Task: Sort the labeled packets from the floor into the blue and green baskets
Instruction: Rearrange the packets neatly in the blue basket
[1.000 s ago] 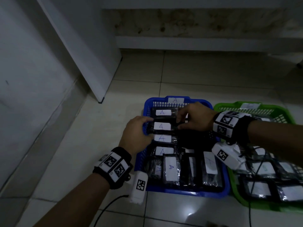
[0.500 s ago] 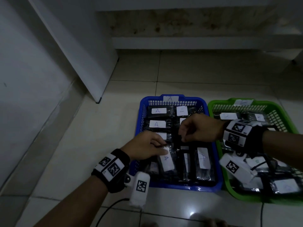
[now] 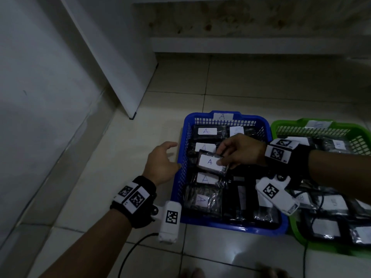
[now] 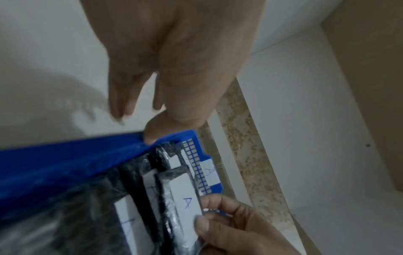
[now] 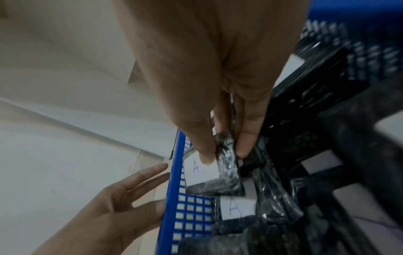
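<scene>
From the head view, the right hand [image 3: 240, 155] pinches an "A" packet [image 3: 211, 163] above the left half of the blue basket [image 3: 230, 224], while the green basket [image 3: 281, 126] sits just right of it. In the left wrist view, the left hand [image 4: 172, 57] is loose-fingered, holding nothing, its thumb touching the basket's left rim. In the right wrist view, thumb and fingers [image 5: 245, 138] clamp the packet's crinkled right edge.

**Plastics, film and paper in front of you**

Your blue basket [image 3: 181, 177] is smooth moulded plastic with lattice walls, as is the green basket [image 3: 285, 127]. The packet [image 3: 211, 163] you pinch is glossy, crinkled black film with a matt white paper label. The floor tiles [image 3: 220, 247] look glazed and slightly reflective; the rear wall [image 3: 241, 19] looks rough and stained.
</scene>
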